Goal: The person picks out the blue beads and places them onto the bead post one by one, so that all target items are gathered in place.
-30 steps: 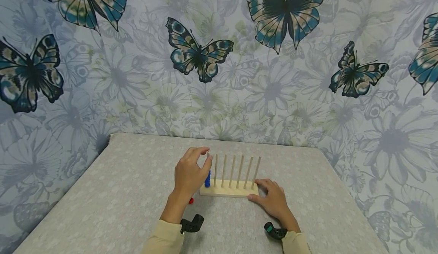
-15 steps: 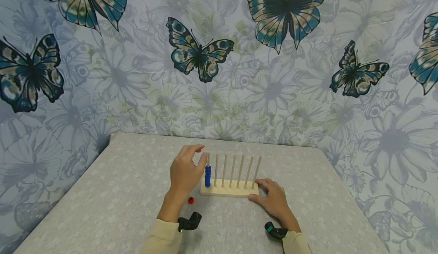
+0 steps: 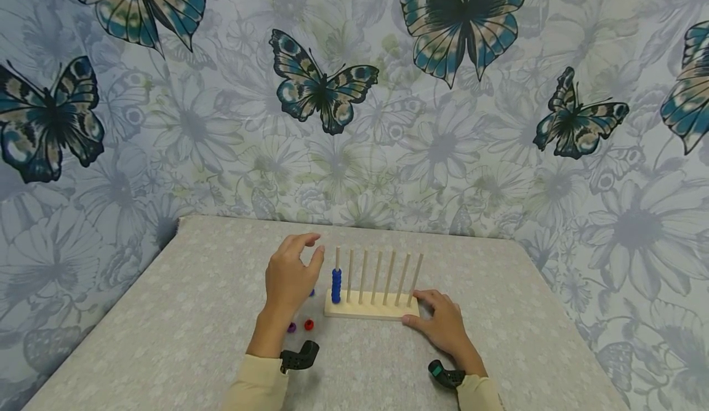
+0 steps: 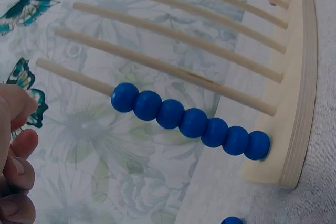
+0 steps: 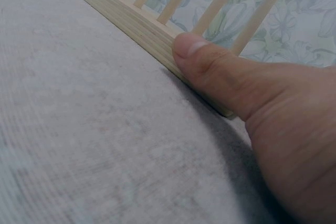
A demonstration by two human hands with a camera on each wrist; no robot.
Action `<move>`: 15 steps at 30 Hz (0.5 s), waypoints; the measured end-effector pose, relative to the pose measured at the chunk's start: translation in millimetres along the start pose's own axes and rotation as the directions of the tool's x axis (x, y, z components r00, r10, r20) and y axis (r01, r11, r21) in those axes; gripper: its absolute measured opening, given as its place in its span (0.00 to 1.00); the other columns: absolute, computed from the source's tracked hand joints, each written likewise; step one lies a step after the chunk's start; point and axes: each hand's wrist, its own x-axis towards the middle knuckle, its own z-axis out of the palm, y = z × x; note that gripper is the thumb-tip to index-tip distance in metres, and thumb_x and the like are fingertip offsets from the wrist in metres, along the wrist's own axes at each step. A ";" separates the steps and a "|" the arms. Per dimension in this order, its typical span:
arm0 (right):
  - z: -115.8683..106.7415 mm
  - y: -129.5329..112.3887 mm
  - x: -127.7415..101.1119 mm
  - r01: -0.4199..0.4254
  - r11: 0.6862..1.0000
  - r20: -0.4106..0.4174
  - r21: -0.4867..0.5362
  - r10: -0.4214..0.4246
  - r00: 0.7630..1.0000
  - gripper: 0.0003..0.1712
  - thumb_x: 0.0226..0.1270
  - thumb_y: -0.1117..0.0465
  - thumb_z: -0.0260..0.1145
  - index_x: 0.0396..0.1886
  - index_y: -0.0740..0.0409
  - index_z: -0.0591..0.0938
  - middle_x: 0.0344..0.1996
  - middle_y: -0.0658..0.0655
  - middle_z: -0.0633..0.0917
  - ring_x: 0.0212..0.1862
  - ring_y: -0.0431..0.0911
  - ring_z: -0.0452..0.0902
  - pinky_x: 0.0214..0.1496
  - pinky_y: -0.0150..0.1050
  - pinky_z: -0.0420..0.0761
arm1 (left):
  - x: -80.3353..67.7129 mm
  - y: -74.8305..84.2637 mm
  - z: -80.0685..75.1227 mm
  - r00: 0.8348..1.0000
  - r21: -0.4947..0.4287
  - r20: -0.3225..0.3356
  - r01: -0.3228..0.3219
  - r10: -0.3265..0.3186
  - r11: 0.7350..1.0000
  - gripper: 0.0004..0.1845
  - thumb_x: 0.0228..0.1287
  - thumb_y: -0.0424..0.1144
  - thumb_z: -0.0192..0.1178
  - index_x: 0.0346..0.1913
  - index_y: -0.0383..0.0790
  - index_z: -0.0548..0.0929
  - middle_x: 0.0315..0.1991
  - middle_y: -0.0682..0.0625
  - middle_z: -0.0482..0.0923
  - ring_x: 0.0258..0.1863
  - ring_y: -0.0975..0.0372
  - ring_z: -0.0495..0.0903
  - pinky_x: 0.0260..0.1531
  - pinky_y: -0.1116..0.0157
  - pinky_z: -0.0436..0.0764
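A wooden peg stand (image 3: 371,314) with a row of upright pegs sits mid-table. Several blue beads (image 4: 193,123) are stacked on its leftmost peg, whose top part is bare. My left hand (image 3: 287,277) hovers to the left of that peg, thumb and fingers apart, nothing between them. With thumb in front and fingers behind, my right hand (image 3: 442,322) grips the right end of the base; the right wrist view shows the thumb (image 5: 197,56) pressed on its front edge. A red bead (image 3: 309,325), a purple bead (image 3: 292,328) and a loose blue bead (image 4: 231,220) lie by the left hand.
A light patterned cloth (image 3: 194,312) covers the table. Behind it hangs a butterfly-print backdrop (image 3: 332,171). Both wrists carry black bands (image 3: 299,357). The left forearm and hand hide part of the tabletop.
My left hand has drawn away leftward from the top of the leftmost peg, uncovering the blue stack, the purple bead and the loose blue bead. The right hand and stand have stayed put.
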 end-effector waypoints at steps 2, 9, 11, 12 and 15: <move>-0.3 -0.4 -0.3 -0.007 1.000 0.009 0.000 0.007 1.000 0.41 0.50 0.30 0.74 0.63 0.41 0.80 0.57 0.48 0.83 0.60 0.50 0.76 0.60 0.55 0.67 | -0.6 -3.2 -1.5 0.999 0.000 0.031 0.023 -0.023 1.000 0.14 0.65 0.42 0.68 0.53 0.48 0.86 0.43 0.50 0.85 0.21 0.61 0.77 0.15 0.67 0.69; -1.5 -1.2 -1.6 -0.014 1.000 0.020 0.004 0.014 1.000 0.42 0.50 0.30 0.73 0.64 0.41 0.80 0.59 0.48 0.82 0.62 0.50 0.75 0.61 0.56 0.67 | -2.3 -11.3 -3.0 0.978 0.055 0.168 0.119 -0.127 0.991 0.17 0.65 0.47 0.67 0.56 0.50 0.84 0.45 0.51 0.85 0.23 0.60 0.77 0.17 0.66 0.70; -1.3 -1.1 -1.7 -0.014 1.000 0.021 0.004 0.014 1.000 0.42 0.50 0.30 0.73 0.64 0.41 0.80 0.59 0.48 0.82 0.63 0.50 0.75 0.61 0.56 0.66 | -2.3 -13.0 -2.8 0.966 0.076 0.209 0.141 -0.154 0.987 0.17 0.65 0.49 0.67 0.55 0.51 0.85 0.46 0.51 0.84 0.25 0.59 0.78 0.18 0.66 0.72; -1.2 -1.0 -1.6 -0.014 1.000 0.022 0.005 0.014 1.000 0.42 0.50 0.30 0.73 0.64 0.41 0.80 0.59 0.48 0.82 0.62 0.50 0.75 0.62 0.56 0.66 | -2.3 -13.5 -2.7 0.960 0.084 0.226 0.152 -0.167 0.985 0.17 0.65 0.49 0.67 0.55 0.51 0.85 0.46 0.51 0.84 0.26 0.59 0.79 0.20 0.66 0.72; -0.4 -1.0 -1.2 -0.012 1.000 0.018 0.005 0.012 1.000 0.42 0.50 0.29 0.73 0.64 0.42 0.80 0.58 0.47 0.82 0.62 0.50 0.75 0.61 0.56 0.66 | -3.0 -15.7 -2.4 0.944 0.097 0.269 0.170 -0.190 0.981 0.17 0.65 0.50 0.67 0.54 0.51 0.85 0.47 0.51 0.84 0.27 0.60 0.78 0.21 0.65 0.73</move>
